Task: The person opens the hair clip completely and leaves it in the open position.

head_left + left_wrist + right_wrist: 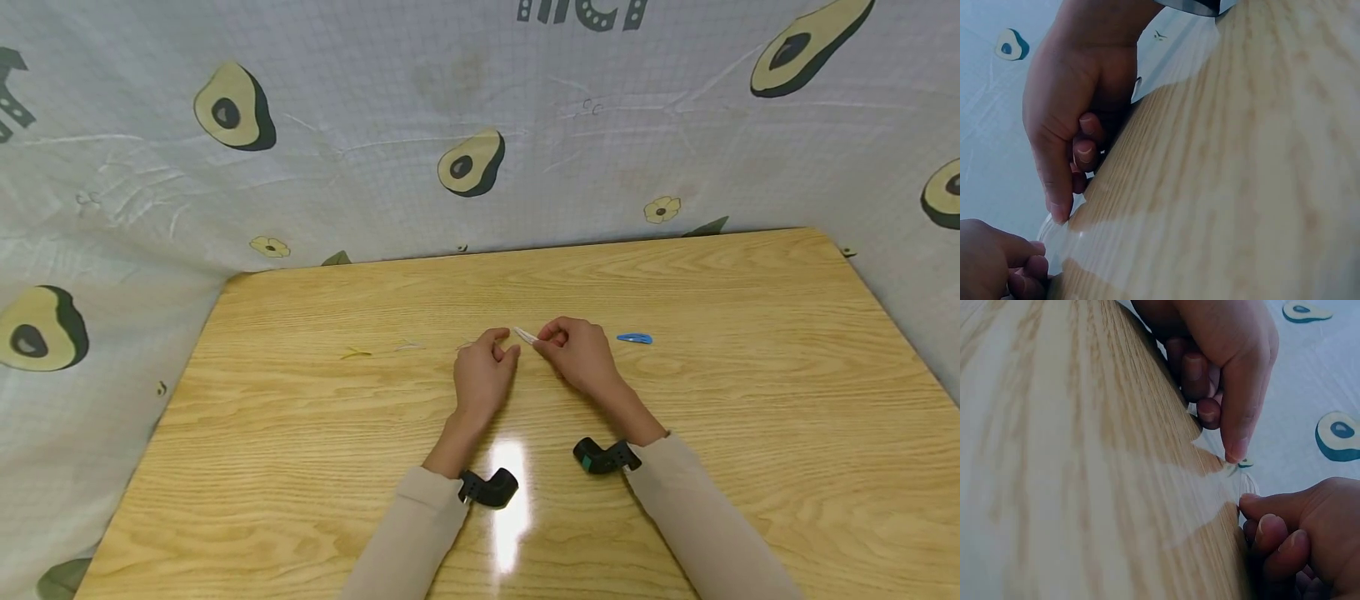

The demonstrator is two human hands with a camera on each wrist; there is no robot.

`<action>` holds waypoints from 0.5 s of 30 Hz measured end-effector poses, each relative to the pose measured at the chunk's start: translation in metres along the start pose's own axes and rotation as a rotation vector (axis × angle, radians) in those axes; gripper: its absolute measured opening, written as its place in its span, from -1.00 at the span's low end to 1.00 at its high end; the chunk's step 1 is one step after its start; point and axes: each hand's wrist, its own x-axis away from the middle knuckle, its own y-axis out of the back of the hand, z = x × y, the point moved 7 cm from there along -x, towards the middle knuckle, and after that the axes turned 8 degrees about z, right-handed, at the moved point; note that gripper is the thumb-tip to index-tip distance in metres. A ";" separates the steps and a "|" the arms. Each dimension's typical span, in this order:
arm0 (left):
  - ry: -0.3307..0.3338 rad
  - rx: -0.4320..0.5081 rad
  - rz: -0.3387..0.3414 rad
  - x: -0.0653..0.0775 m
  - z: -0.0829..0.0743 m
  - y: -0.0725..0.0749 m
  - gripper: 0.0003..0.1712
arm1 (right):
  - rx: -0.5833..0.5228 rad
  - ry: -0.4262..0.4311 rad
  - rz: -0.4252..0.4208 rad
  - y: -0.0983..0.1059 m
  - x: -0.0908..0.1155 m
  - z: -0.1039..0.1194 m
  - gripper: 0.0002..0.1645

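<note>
My right hand (pixel 583 358) pinches a slim white hair clip (pixel 524 336) between thumb and index finger. The clip points left, its narrow prongs slightly parted. My left hand (pixel 482 379) hovers beside the clip's far tip, thumb and index finger apart, the other fingers loosely bent. Whether an index fingertip touches the clip cannot be told. In the right wrist view the pale clip (pixel 1249 484) shows between both hands, partly covered by fingers. A blue snap hair clip (pixel 634 338) lies on the table to the right of my right hand.
Left of my left hand lie a thin yellow forked piece (pixel 356 353) and a thin whitish piece (pixel 409 345). Another small thin piece (pixel 464 345) is partly hidden behind the left hand. The wooden table (pixel 300 467) meets an avocado-printed cloth (pixel 360 200) at back and sides.
</note>
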 end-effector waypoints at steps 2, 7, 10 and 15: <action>-0.001 -0.004 -0.006 0.000 0.000 0.001 -0.71 | 0.002 0.007 0.011 0.000 0.000 0.000 -0.84; -0.011 0.011 0.001 0.000 0.000 0.002 -0.69 | 0.020 0.020 0.038 -0.001 -0.001 0.000 -0.85; -0.028 0.026 0.025 0.000 0.000 0.001 -0.67 | 0.033 0.029 0.051 -0.001 -0.001 -0.001 -0.85; -0.057 0.045 0.050 0.000 0.000 0.000 -0.68 | 0.036 0.043 0.068 -0.003 -0.001 -0.001 -0.86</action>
